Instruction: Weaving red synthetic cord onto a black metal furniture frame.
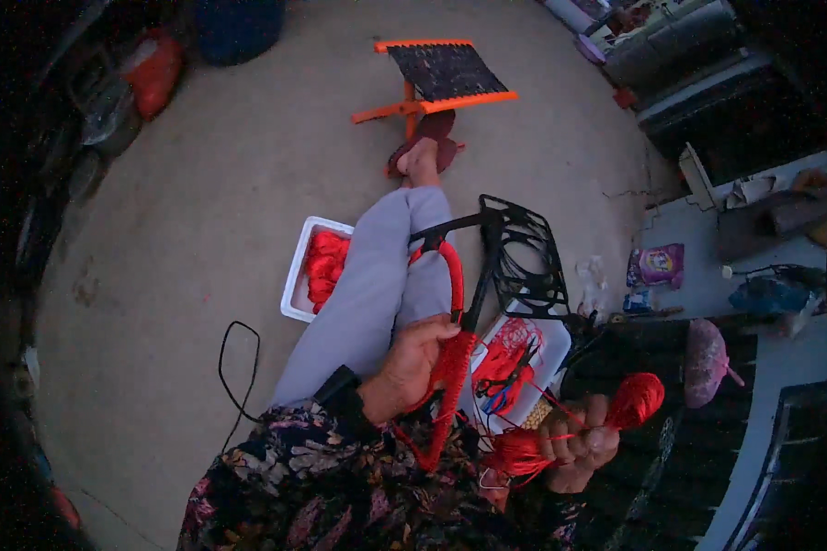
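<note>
My left hand [412, 363] is closed on a black frame [479, 289], at a bar wrapped tightly in red cord [453, 381]. The frame lies across my lap, and a black openwork panel [528, 257] stands at its far right end. Red wrapping also covers a curved bar [456, 274] beyond my left hand. On the right, my right hand [574, 441] is clenched round a skein of red cord [636, 401], which bulges out on both sides of the fist. A thin red strand runs from near this hand toward the frame.
Beside my right hand, a white box [553, 347] holds red cord and scissors [507, 386]. A white tray [296, 292] with red cord lies left of my legs. An orange folding stool [446, 73] stands beyond my feet. Purple packet [662, 265] at right; black cable [220, 363] at left.
</note>
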`<state>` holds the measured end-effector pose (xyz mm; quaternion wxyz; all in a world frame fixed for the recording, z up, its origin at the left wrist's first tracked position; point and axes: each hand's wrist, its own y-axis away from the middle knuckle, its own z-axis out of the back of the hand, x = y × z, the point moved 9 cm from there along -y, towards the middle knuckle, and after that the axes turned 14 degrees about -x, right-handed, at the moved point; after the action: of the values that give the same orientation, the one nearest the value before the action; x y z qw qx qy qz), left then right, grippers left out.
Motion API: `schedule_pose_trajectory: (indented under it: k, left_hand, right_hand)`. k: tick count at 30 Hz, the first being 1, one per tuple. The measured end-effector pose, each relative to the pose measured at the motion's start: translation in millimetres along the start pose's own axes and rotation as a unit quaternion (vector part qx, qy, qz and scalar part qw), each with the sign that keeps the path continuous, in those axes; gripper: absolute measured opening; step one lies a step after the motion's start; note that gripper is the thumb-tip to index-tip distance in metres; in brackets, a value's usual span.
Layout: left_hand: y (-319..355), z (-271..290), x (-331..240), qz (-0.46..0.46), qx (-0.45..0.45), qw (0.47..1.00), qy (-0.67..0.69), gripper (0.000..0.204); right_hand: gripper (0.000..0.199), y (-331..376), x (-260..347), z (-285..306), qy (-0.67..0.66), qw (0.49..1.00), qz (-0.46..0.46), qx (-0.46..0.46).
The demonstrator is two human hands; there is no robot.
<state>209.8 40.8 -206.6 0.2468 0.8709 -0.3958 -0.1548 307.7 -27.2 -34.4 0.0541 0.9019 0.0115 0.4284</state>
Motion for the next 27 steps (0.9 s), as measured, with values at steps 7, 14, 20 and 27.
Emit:
schedule_pose_trajectory:
  k: [7, 14, 20, 27]
  left_hand:
    - [2.7, -11.0, 4.6, 0.059, 0.060, 0.996, -0.011, 0.022]
    - [-2.5, -7.3, 5.1, 0.028, 0.079, 0.994, -0.073, 0.026]
    - [0.9, -9.1, 3.5, 0.013, 0.051, 0.996, -0.073, 0.026]
    - [-0.1, -16.1, 7.9, 0.031, 0.098, 0.989, -0.104, 0.028]
  right_hand:
    - [0.013, 19.6, -6.7, 24.0, 0.006, 0.998, -0.024, -0.061]
    - [0.013, 25.5, -17.6, 29.3, -0.013, 0.997, -0.026, -0.069]
    - [0.014, 29.8, -27.2, 35.8, -0.018, 0.997, -0.021, -0.074]
    - [0.016, 30.3, -15.3, 54.4, -0.003, 0.991, 0.016, -0.132]
